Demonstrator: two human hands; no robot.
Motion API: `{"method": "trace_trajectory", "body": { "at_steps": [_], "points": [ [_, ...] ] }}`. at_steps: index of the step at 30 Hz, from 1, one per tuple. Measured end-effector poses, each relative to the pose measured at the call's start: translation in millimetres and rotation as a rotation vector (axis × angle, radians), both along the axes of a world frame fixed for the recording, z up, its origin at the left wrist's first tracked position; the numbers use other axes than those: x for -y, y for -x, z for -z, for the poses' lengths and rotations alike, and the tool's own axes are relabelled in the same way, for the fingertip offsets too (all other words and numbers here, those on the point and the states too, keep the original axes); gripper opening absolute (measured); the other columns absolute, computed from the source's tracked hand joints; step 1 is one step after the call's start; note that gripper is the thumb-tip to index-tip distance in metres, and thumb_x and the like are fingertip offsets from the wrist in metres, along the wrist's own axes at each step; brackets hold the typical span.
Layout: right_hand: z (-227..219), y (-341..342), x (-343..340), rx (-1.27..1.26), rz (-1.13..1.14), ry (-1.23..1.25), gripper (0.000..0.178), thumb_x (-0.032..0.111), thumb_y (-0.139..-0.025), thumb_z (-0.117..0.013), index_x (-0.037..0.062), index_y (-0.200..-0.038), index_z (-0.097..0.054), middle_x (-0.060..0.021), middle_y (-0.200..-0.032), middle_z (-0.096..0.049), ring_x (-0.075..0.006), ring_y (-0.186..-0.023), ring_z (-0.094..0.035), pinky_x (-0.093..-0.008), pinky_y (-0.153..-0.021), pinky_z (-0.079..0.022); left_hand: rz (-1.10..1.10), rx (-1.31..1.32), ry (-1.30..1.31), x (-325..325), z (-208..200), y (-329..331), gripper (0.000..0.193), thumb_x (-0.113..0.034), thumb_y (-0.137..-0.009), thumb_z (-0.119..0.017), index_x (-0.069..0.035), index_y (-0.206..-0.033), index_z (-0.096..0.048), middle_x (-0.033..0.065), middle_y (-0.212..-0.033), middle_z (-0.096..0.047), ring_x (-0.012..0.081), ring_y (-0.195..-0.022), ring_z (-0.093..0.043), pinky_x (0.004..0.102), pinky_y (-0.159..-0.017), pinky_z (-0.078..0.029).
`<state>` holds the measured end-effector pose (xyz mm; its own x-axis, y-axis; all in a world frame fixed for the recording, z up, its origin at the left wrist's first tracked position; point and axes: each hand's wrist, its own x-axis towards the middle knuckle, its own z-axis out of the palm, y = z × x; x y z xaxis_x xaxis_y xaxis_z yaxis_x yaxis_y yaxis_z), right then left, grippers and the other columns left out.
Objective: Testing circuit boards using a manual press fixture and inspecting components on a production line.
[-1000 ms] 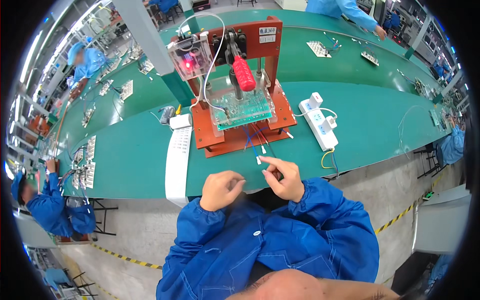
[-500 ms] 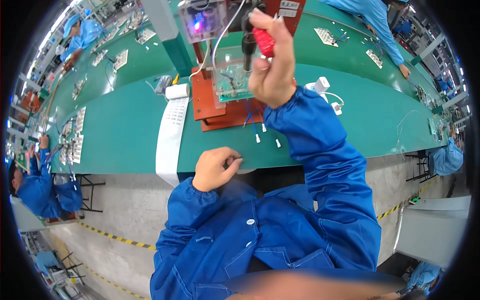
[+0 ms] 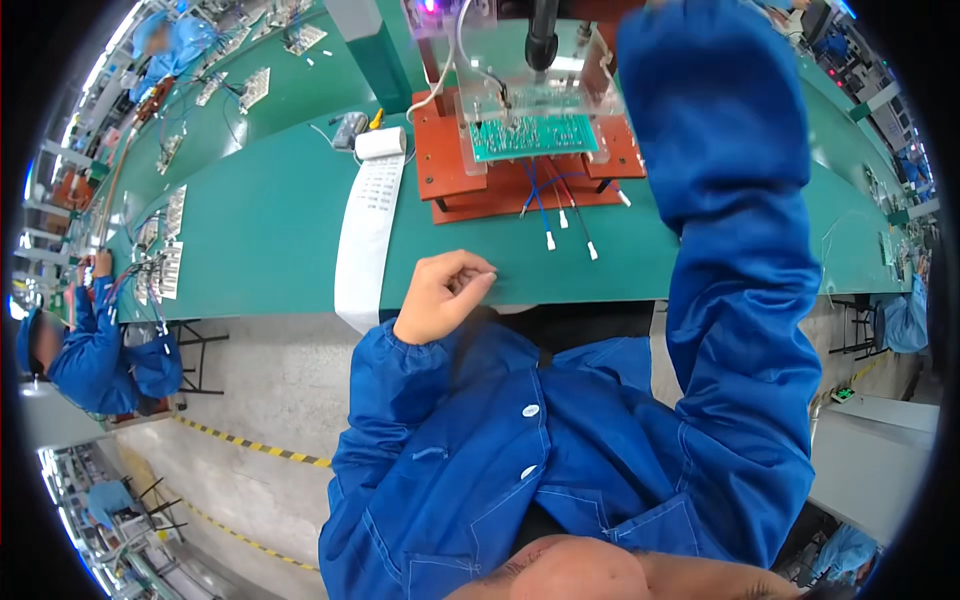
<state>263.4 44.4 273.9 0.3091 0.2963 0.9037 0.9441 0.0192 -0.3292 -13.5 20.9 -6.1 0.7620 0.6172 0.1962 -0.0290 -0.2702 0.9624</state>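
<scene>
Left hand [image 3: 445, 292] curled into a loose fist at the near edge of the green counter [image 3: 270, 225], grip closed on nothing that can be made out; right arm [image 3: 735, 200] stretched far up past the top of the view, hand hidden, so grip there impossible to tell. Green circuit board [image 3: 532, 136] seated in the clear holder of the orange test stand [image 3: 470, 180], thin wires [image 3: 560, 205] trailing loose toward the near side, paper strip [image 3: 368, 230] hanging over the edge on the left. Likely trouble: sleeve sweeping across the stand and snagging those loose wires, or dragging the board out of seat.
</scene>
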Motion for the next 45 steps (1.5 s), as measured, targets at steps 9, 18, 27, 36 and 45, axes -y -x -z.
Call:
{"method": "trace_trajectory", "body": {
  "at_steps": [9,18,27,36,45],
  "points": [
    [226.3,35.4,80.6,0.472,-0.316,0.172,0.042,-0.009,-0.073,-0.071,0.0003,-0.114,-0.068,-0.0152,-0.101,-0.072,-0.033,-0.095,-0.07,-0.0428,-0.084,-0.055,-0.004,-0.017,-0.161,3.1,-1.4,0.4,0.009,-0.005,-0.087,-0.071,0.003,-0.09,-0.071,0.004,-0.07,-0.064,0.007,-0.058,-0.052,0.0236,-0.054,-0.041],
    [199.7,21.5,92.8,0.392,-0.542,0.099,0.041,-0.016,-0.076,-0.07,-0.0043,-0.115,-0.069,-0.016,-0.093,-0.075,-0.0318,-0.081,-0.071,-0.0387,-0.077,-0.057,-0.108,0.04,-0.156,5.0,11.7,5.0,0.007,-0.002,-0.09,-0.068,0.005,-0.09,-0.07,0.007,-0.072,-0.066,0.0085,-0.059,-0.058,0.0229,-0.055,-0.045],
    [161.9,34.2,136.3,-0.965,-0.945,0.968,0.052,-0.01,-0.084,-0.066,0.0009,-0.135,-0.06,-0.0127,-0.095,-0.075,-0.0149,-0.09,-0.07,-0.0267,-0.082,-0.054,-0.215,0.058,-0.853,23.0,-29.8,25.8,0.112,-0.039,-0.056,-0.096,-0.003,-0.149,-0.044,0.0223,-0.149,-0.048,0.0435,-0.144,-0.041,0.0556,-0.114,-0.037],
    [258.9,17.1,141.4,-0.483,-0.604,0.79,0.038,0.003,-0.082,-0.077,0.005,-0.119,-0.071,-0.0124,-0.108,-0.073,-0.0229,-0.104,-0.066,-0.036,-0.092,-0.051,0.134,-0.315,-0.745,5.9,-8.2,-8.6,0.091,-0.029,-0.059,-0.093,-0.003,-0.138,-0.056,0.0137,-0.14,-0.061,0.0338,-0.138,-0.052,0.0558,-0.115,-0.038],
    [278.9,31.6,182.4,-0.697,-0.449,0.691,0.006,0.006,-0.078,-0.078,0.0038,-0.083,-0.075,-0.0062,-0.107,-0.073,-0.0262,-0.114,-0.056,-0.0394,-0.102,-0.041,0.103,-0.298,-0.698,5.6,-7.2,-8.9,0.09,-0.037,-0.057,-0.094,-0.003,-0.134,-0.061,0.0138,-0.132,-0.066,0.034,-0.132,-0.058,0.0548,-0.11,-0.044]
  ]
}}
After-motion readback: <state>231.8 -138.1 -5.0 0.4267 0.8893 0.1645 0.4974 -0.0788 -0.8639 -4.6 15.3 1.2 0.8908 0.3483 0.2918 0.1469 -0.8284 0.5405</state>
